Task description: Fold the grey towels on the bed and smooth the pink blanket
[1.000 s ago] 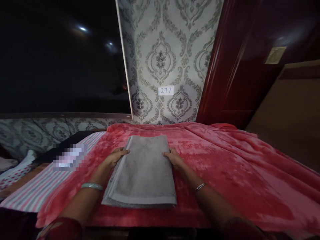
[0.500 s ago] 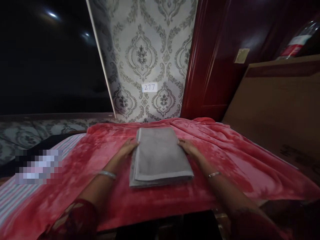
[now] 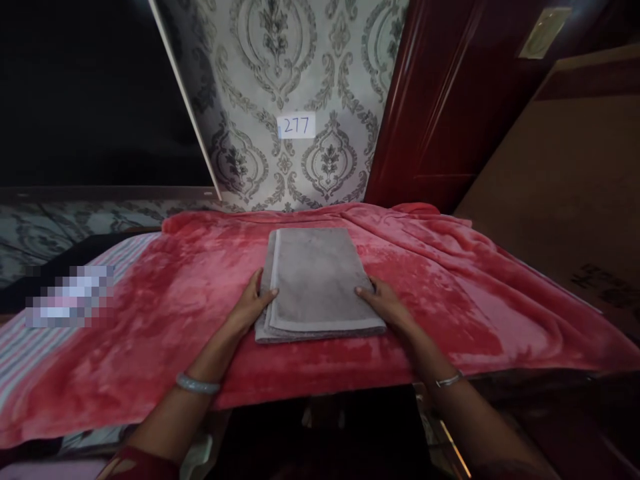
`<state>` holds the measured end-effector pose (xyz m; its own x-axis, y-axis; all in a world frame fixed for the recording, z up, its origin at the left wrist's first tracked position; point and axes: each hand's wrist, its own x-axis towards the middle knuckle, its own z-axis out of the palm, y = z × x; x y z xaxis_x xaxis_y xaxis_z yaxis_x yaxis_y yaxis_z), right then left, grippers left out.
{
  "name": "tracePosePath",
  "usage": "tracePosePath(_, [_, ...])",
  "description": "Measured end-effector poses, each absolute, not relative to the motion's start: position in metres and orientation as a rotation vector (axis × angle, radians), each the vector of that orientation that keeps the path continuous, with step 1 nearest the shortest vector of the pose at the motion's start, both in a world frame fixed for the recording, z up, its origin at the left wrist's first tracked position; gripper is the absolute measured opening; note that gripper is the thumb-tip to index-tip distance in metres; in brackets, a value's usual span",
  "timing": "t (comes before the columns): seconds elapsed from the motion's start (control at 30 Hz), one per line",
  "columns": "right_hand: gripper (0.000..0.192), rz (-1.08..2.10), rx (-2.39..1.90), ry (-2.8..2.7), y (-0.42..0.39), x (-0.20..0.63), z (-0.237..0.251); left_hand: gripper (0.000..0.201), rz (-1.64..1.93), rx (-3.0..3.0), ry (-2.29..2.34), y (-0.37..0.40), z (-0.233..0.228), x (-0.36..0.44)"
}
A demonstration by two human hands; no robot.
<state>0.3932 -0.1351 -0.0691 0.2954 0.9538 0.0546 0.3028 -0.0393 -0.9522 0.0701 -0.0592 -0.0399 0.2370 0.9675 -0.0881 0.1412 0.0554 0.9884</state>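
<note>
A folded grey towel (image 3: 320, 280) with a paler border lies flat on a red plush blanket (image 3: 200, 287). Its layers show along the left and front edges. At the towel's left side is my left hand (image 3: 251, 300), thumb on the top layer and fingers at the edge, partly hidden. On the opposite side my right hand (image 3: 385, 300) grips the edge in the same way, thumb on top. The right fingertips are out of sight beneath or beside the towel.
Striped cloth (image 3: 55, 347) shows beside the blanket on the left, with a blurred patch over something there. A dark screen (image 3: 95, 100) stands behind at left. A cardboard box (image 3: 565, 173) borders the right side. Patterned wall with a "277" label (image 3: 297, 125) rises behind.
The view has tilted down. Both hands have slid along the towel's sides toward its near end, and their thumbs now rest on its top. The towel stays folded.
</note>
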Motion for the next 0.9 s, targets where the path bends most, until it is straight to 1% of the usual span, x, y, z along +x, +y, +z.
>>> tracePosePath(0.13, [0.059,0.988,-1.397,-1.092,-0.14,0.395,-0.073,0.101,1.002,1.407,1.153,-0.063,-0.043,0.074])
tracePosePath(0.27, [0.065,1.047,-1.422,-1.042,-0.145,0.394,-0.068,0.105,0.989,1.31,1.067,-0.076,-0.038,0.072])
tracePosePath(0.37, [0.077,1.033,-1.429,-1.079,-0.144,0.39,-0.062,0.112,0.97,1.339,1.059,-0.082,-0.036,0.07])
tracePosePath(0.47, [0.087,0.947,-1.4,-1.15,-0.14,0.386,-0.054,0.109,0.967,1.431,1.122,-0.082,-0.035,0.073])
tracePosePath(0.63, [0.084,0.996,-1.379,-1.11,-0.159,0.378,-0.044,0.101,0.994,1.513,1.138,-0.092,-0.019,0.065])
tracePosePath(0.7, [0.088,1.002,-1.374,-1.116,-0.174,0.377,-0.047,0.1,0.988,1.509,1.105,-0.103,-0.014,0.053])
tracePosePath(0.77, [0.094,1.082,-1.368,-1.111,-0.185,0.379,-0.056,0.097,0.905,1.427,1.059,-0.112,-0.015,0.038])
tracePosePath(0.83, [0.097,1.157,-1.39,-1.105,-0.183,0.386,-0.064,0.094,0.824,1.326,1.02,-0.111,-0.019,0.028])
tracePosePath(0.9, [0.091,1.094,-1.437,-1.124,-0.168,0.395,-0.067,0.092,0.818,1.267,1.022,-0.098,-0.023,0.024])
